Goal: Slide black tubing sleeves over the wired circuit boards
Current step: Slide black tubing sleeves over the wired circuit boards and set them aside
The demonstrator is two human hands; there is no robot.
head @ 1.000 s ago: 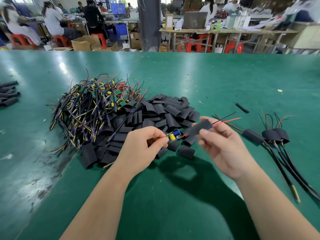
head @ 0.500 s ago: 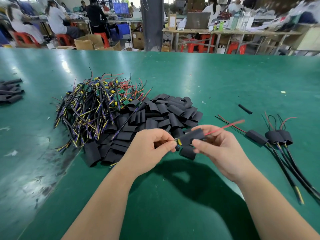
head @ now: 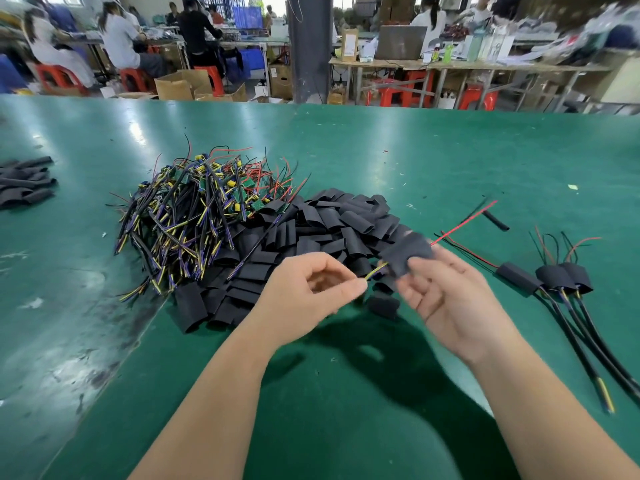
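Green table [head: 415,150]: wired boards [head: 204,216] piled at 11 o'clock, black sleeves [head: 311,230] heaped against them, sleeved boards [head: 561,275] at 3, more sleeves [head: 24,181] at 9.

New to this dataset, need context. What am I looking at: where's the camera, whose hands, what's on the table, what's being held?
There is no machine here. A person works with bare hands, and the single picture comes from a camera worn on their head, looking forward and down.

The left hand pinches yellowish wires. These run into a black sleeve, which the right hand holds at its fingertips. A red wire sticks out of the sleeve's far end. The board itself cannot be seen.

On the green table lie a heap of wired boards and a heap of loose sleeves beside it. To the right are a few sleeved units with black cables. More sleeves lie at the far left.
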